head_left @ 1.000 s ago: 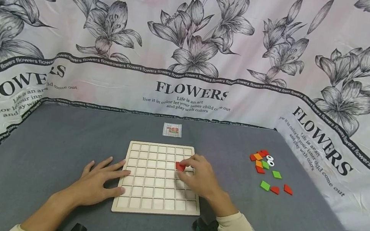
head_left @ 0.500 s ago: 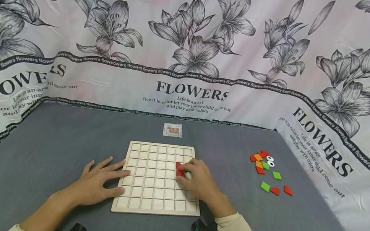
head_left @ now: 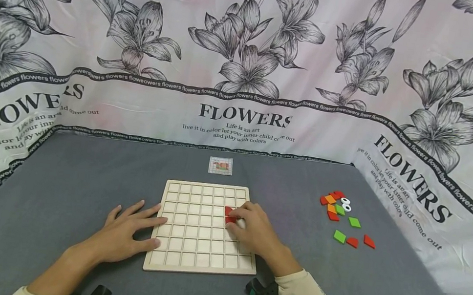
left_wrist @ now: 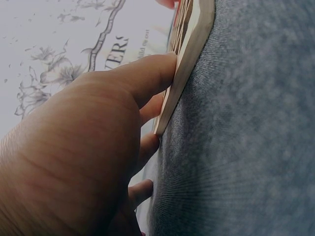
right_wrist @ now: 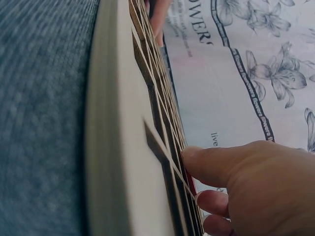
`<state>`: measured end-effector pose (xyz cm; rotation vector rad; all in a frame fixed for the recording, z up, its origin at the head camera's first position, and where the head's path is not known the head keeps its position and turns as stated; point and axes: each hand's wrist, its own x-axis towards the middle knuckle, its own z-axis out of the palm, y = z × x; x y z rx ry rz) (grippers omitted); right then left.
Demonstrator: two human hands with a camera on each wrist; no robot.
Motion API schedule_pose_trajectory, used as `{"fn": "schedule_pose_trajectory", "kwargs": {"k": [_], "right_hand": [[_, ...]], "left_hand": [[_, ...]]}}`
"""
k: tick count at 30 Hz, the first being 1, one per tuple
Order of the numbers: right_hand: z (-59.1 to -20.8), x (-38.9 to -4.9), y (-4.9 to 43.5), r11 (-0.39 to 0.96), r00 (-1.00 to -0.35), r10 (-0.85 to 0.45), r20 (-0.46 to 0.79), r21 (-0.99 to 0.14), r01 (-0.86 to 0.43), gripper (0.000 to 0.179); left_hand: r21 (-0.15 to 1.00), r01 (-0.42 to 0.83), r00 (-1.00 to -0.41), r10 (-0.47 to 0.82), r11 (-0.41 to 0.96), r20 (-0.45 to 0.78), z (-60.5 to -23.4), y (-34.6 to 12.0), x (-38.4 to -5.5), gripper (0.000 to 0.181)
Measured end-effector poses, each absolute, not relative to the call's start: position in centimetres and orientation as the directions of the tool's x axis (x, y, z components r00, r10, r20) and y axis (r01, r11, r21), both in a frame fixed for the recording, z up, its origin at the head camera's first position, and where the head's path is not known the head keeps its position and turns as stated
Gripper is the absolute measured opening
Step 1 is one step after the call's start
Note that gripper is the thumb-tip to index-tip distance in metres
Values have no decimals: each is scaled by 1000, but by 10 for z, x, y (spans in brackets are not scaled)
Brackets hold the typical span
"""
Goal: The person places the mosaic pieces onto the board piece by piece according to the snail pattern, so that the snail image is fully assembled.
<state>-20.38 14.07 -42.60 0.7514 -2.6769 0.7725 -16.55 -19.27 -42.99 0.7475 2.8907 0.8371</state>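
A wooden grid board [head_left: 191, 233] is laid flat on a table covered in grey cloth [head_left: 141, 165], with its left rim steadied by a person's left hand [head_left: 125, 232]. That hand is held open, its fingers spread, with the thumb and nearer fingertips rested on the rim; nothing is gripped by it. At the right part of the board, a red tile [head_left: 230, 220] is pinched between the thumb and curled fingers of the right hand [head_left: 254, 226]. The tile is partly covered by the fingertips, and how fully it is seated in its cell cannot be told. More red is seen just beyond it, though whether a second piece is shown there cannot be made out.

Beyond the board, a small card [head_left: 220, 165] is printed with a grid and a coloured figure. Well to the right, red, orange and green pieces [head_left: 354, 223] are scattered over the cloth, with two white discs [head_left: 346, 207] marked by dark centres set among them. The table is backed by a white curtain [head_left: 241, 141] on which grey lilies and the word "FLOWERS" are printed.
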Motion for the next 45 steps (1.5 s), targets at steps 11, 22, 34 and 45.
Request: {"fn": "schedule_pose_trajectory", "kwargs": {"k": [11, 22, 34, 45], "right_hand": [[-416, -204, 141, 684, -802, -415, 430, -433, -586, 20], [-386, -214, 175, 691, -772, -371, 516, -402, -601, 28], [-364, -228, 239, 729, -765, -292, 575, -384, -567, 27], [-368, -239, 293, 768, -837, -170, 521, -462, -444, 30]], "left_hand": [[505, 443, -881, 464, 741, 92, -429, -194, -165, 61], [508, 448, -878, 470, 736, 93, -430, -190, -166, 60], [502, 443, -880, 467, 743, 86, -430, -192, -166, 59], [502, 434, -885, 457, 748, 85, -427, -192, -164, 59]]}}
